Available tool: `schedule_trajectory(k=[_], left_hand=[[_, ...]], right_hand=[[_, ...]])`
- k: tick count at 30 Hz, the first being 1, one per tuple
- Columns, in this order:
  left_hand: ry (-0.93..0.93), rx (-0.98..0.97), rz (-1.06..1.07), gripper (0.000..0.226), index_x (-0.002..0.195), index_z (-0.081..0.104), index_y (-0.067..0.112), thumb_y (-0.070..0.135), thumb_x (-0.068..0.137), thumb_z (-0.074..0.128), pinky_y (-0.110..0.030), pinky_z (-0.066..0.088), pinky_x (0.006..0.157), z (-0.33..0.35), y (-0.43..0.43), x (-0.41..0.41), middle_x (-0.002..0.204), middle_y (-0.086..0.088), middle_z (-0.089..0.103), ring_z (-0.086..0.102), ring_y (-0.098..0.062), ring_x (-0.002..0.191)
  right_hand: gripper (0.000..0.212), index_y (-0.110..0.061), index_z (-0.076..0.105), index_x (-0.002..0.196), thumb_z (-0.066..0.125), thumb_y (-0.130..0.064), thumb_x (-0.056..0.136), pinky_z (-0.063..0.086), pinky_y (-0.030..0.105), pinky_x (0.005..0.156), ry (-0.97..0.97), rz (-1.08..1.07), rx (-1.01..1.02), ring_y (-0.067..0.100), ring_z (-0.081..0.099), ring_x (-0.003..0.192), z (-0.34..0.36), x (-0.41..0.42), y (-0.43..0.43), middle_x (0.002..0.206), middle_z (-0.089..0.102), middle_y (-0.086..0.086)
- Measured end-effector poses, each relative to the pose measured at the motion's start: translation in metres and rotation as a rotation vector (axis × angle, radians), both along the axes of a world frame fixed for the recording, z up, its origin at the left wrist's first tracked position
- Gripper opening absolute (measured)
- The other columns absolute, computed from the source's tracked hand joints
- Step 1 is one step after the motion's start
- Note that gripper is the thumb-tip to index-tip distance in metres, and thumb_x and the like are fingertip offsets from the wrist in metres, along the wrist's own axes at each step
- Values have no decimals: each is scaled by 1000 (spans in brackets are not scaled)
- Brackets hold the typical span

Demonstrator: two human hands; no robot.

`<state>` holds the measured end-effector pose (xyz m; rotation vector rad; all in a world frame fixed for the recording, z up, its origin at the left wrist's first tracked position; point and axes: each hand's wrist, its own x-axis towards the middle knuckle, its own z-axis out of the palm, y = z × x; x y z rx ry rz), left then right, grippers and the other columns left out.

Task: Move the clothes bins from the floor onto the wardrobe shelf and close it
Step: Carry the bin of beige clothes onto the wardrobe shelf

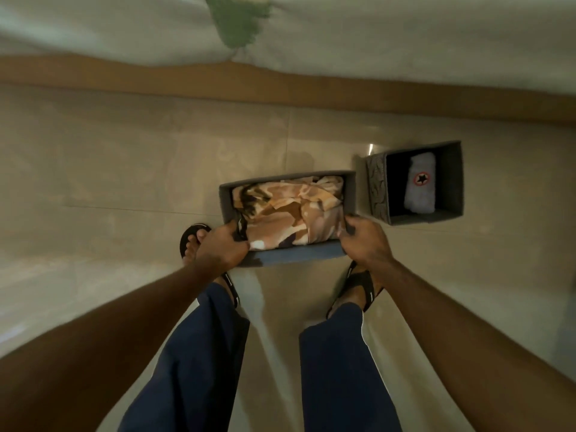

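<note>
- The left hand (223, 244) and right hand (366, 240) are gripping the near corners of the grey bin (288, 255), fingers curled over its rim.
- A second bin (455, 182) is sitting on the floor just right of the grey bin.

You're looking at a dim, warm-toned picture, soft all over, with the forearms and trouser legs smeared toward the lower edge by the wide lens. A small bright glint sits on the tiled floor (124, 157) just beside the square grey bin (455, 182), whose inside is nearly black. Beyond that bin, the wooden bed edge (93, 73) bows in a curve.
</note>
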<state>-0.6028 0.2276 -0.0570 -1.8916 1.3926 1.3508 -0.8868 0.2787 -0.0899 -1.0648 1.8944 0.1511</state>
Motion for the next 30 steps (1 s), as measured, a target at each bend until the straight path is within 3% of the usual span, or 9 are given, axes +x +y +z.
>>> schedule_trajectory(k=[2, 4, 11, 14, 17, 23, 28, 30], left_hand=[[-35, 35, -35, 29, 101, 53, 41, 48, 73, 58, -48, 47, 95, 20, 3, -1, 100, -4, 62, 58, -31, 101], [-53, 62, -70, 24, 88, 48, 46, 54, 67, 55, -56, 46, 95, 41, 8, -2, 101, -6, 63, 58, -36, 105], [40, -6, -59, 29, 91, 64, 29, 44, 68, 57, -37, 55, 78, 220, 9, -80, 88, 0, 69, 64, -25, 84], [111, -55, -110, 10, 83, 63, 23, 26, 75, 59, -30, 47, 68, 286, 14, -108, 84, -2, 67, 62, -26, 81], [176, -88, -209, 11, 84, 64, 20, 25, 76, 60, -31, 46, 67, 343, 11, -123, 85, -5, 68, 63, -28, 82], [267, -156, -431, 26, 110, 65, 22, 28, 85, 62, -32, 46, 74, 450, 14, -116, 102, -6, 67, 57, -22, 86], [282, -154, -591, 57, 138, 50, 23, 32, 83, 61, -37, 48, 94, 518, 28, -114, 129, -3, 60, 57, -25, 113], [331, -154, -661, 59, 140, 47, 22, 29, 84, 61, -35, 48, 90, 539, 41, -130, 130, -4, 59, 56, -19, 107]], right_hand=[[41, -17, 62, 123, 58, -26, 83, 52, 37, 85, -3, -1, 6, 35, 61, 105, 31, -9, 16, 118, 65, 14], [41, -14, 61, 123, 59, -24, 83, 52, 40, 88, -5, -11, 34, 37, 60, 107, 73, -19, 33, 120, 64, 15], [42, -9, 58, 125, 58, -23, 86, 50, 39, 86, 22, -165, 86, 38, 59, 107, 243, -60, 91, 120, 64, 18], [45, -12, 55, 131, 57, -25, 88, 49, 38, 88, 41, -266, 81, 36, 58, 111, 308, -71, 115, 125, 62, 15], [43, -8, 57, 128, 56, -23, 89, 49, 40, 94, 67, -421, 39, 35, 57, 115, 370, -66, 138, 128, 61, 16], [41, -8, 56, 131, 54, -20, 92, 44, 34, 98, 62, -760, -98, 30, 54, 121, 491, -16, 189, 133, 58, 13], [47, -12, 50, 137, 57, -21, 92, 37, 23, 98, 63, -986, -220, 24, 51, 126, 544, 34, 239, 140, 53, 7], [47, -10, 50, 137, 58, -21, 92, 35, 21, 98, 99, -1063, -257, 24, 50, 127, 558, 43, 262, 141, 52, 7]])
